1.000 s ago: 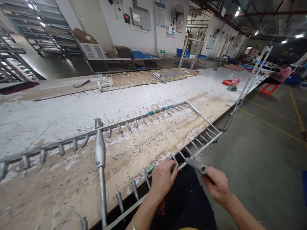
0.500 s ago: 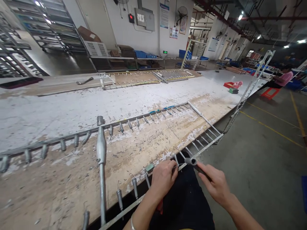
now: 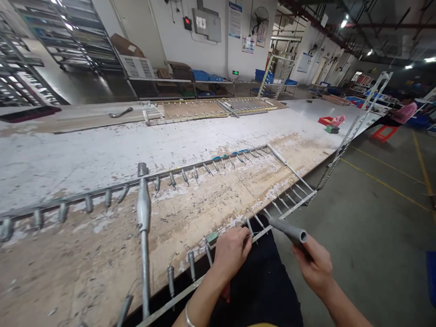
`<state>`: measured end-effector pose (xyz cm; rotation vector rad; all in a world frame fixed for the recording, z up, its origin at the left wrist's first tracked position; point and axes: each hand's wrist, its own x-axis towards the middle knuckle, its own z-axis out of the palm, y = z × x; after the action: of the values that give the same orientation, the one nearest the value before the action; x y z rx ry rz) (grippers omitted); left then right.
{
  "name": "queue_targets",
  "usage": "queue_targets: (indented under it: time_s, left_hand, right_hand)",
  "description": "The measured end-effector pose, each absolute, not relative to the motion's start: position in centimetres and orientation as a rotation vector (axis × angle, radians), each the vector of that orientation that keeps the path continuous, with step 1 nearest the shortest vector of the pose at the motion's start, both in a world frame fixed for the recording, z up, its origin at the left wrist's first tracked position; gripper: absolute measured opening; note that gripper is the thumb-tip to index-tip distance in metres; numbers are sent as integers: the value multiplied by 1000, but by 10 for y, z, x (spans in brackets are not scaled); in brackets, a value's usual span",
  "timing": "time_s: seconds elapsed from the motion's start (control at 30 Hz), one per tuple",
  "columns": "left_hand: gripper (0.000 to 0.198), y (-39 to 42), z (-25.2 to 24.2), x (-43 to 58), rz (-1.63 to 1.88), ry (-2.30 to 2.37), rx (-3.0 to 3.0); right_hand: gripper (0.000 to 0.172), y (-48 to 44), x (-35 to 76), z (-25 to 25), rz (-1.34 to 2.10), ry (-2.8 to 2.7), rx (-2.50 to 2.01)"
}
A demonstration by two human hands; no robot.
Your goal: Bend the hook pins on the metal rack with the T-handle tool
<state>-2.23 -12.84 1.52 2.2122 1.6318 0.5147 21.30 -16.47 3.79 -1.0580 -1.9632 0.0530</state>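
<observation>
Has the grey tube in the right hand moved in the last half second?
Yes: the grey tube swung its open end rightward, away from the rack rail.

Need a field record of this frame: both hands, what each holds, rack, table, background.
left hand: pinching a wire hook at the rack's near rail
right hand: gripping a grey tube, open end pointing right
rack: metal frame lying flat on the table, hooks along both long rails, many carrying grey pieces
table: worn white paint, bare wood toward the near edge
background: red tray far down the table; person in pink at far right
</observation>
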Motion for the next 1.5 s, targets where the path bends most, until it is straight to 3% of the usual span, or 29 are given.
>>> queue_targets:
  time_s: [0.13, 0.33, 0.5, 0.67, 0.87, 1.0, 1.1, 1.23, 1.3, 1.4, 1.5]
  left_hand:
    - [20, -129, 14, -23, 537, 1625, 2216]
    - [19, -129, 14, -23, 567, 1611, 2210]
    - [16, -131, 14, -25, 641, 1570, 2182]
    - [13, -132, 16, -26, 718, 1512, 2145]
    - [12, -130, 16, -25, 762, 1491, 2080]
    - [12, -131, 16, -24, 773, 1488, 2057]
    - [12, -131, 16, -25, 766, 1478, 2068]
    - [13, -131, 14, -25, 764, 1463, 2097]
    - [13, -131, 14, -25, 766, 1460, 2101]
    - [13, -131, 14, -25, 774, 1468, 2090]
    - [14, -131, 14, -24, 782, 1449, 2097]
  right_hand:
    - [38, -165, 216, 33, 173, -2147, -1151]
    - [36, -170, 221, 29, -41, -1840, -1115]
    - [33, -167, 218, 13, 257, -2011, -1220]
    - [41, -172, 222, 24, 170, -1784, -1374]
    - [36, -178, 217, 28, -84, -1845, -1097]
    - [28, -179, 210, 28, 130, -2331, -1191]
    - [28, -184, 210, 36, 269, -2327, -1175]
    - [38, -188, 216, 41, -30, -1808, -1117]
    - [39, -185, 215, 39, -102, -1852, -1125]
    - [28, -181, 209, 36, 142, -2334, -1142]
    - [30, -183, 208, 40, 286, -2332, -1129]
